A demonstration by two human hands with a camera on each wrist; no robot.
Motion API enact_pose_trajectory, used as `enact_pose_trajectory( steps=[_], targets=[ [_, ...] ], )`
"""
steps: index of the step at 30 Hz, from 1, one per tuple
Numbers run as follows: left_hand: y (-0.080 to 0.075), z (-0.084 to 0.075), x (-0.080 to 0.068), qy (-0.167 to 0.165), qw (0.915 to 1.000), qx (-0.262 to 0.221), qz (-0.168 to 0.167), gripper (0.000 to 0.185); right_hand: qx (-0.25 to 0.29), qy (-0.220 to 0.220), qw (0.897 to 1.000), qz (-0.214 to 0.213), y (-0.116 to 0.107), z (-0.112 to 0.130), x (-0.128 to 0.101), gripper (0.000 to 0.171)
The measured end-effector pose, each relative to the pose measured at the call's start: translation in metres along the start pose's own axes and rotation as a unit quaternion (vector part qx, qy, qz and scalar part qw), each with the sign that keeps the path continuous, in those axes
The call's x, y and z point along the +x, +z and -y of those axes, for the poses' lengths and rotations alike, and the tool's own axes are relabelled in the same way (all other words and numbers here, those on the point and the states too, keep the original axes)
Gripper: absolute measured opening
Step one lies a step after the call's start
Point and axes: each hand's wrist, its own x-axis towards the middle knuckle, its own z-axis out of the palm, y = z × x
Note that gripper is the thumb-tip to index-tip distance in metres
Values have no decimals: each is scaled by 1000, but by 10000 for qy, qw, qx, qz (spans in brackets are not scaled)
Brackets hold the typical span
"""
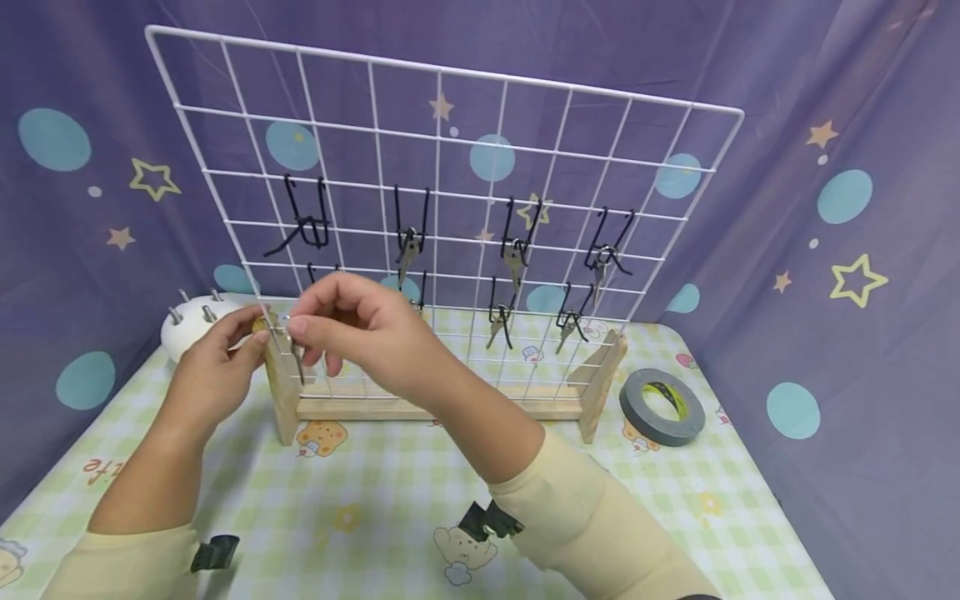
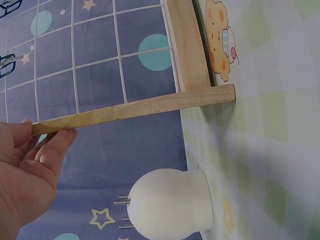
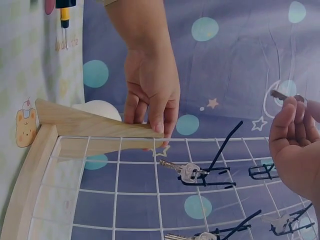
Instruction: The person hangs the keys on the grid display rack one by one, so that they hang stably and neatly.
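Observation:
My left hand [image 1: 216,371] pinches the upper end of the wooden side piece [image 2: 135,108] of the grid rack's stand, thumb on one side and fingers on the other. My right hand [image 1: 367,333] is raised in front of the grid's left part and pinches a small key [image 3: 284,95], its blade jutting past the fingertips. Above that hand, a black hook [image 1: 306,229] on the white wire grid [image 1: 468,137] carries no key. A silver key [image 3: 190,171] hangs from the hook below it, which the right hand mostly hides in the head view.
More hooks along the grid hold keys [image 1: 514,254]. A grey tape roll [image 1: 637,408] lies right of the stand. Behind my left hand sits a white rounded object [image 2: 167,205] with metal pegs. A black-and-yellow tool [image 3: 65,17] shows in the right wrist view.

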Motion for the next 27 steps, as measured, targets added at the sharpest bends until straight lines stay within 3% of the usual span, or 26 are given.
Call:
enact_pose_trajectory(
  steps=[7,15,27],
  targets=[
    [0,1,0,29,10000,-61,4,52,613,42,9975,-356,2,5,14,11],
    [1,1,0,42,9999,-121,20,53,1357,160,9879,-738,7,8,29,11],
    [2,2,0,50,9999,-114,-22,52,1388,361,9850,-956,0,-3,41,10]
  ],
)
